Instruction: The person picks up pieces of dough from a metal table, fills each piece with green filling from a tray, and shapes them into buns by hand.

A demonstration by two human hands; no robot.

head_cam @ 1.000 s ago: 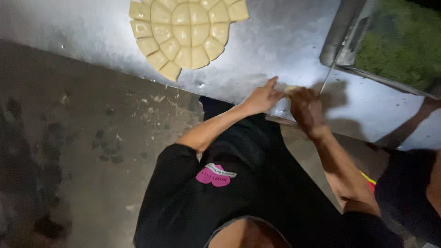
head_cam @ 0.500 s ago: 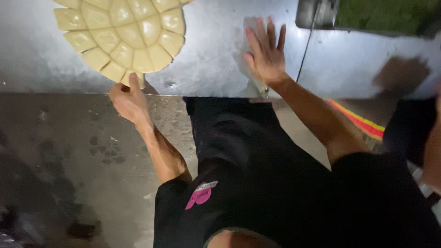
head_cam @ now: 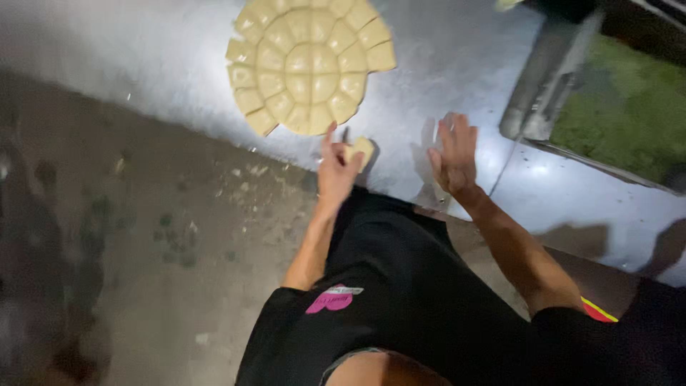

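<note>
Dough-coloured slab (head_cam: 307,63), round and scored into a grid of small blocks, lies on the grey metal table (head_cam: 457,64), which serves as the landmark here. The slab sits toward the table's far side, with blocks missing along its edges, so its outline is notched; most of the grid looks intact, so by this view only a small share has been broken off and the bulk remains.

At the table's near edge, just below the slab, the left hand (head_cam: 334,168) pinches one loose block (head_cam: 359,150) between thumb and fingers, with the forefinger stretched up toward the slab's rim. The block is clear of the slab and held just above the table's near edge.

The right hand (head_cam: 454,159) is spread wide, fingers apart, palm down over the table and gripping nothing. Whether it presses on the metal or hovers cannot be told.

At the table's right end stands a metal tray (head_cam: 550,78) holding something green.
</note>
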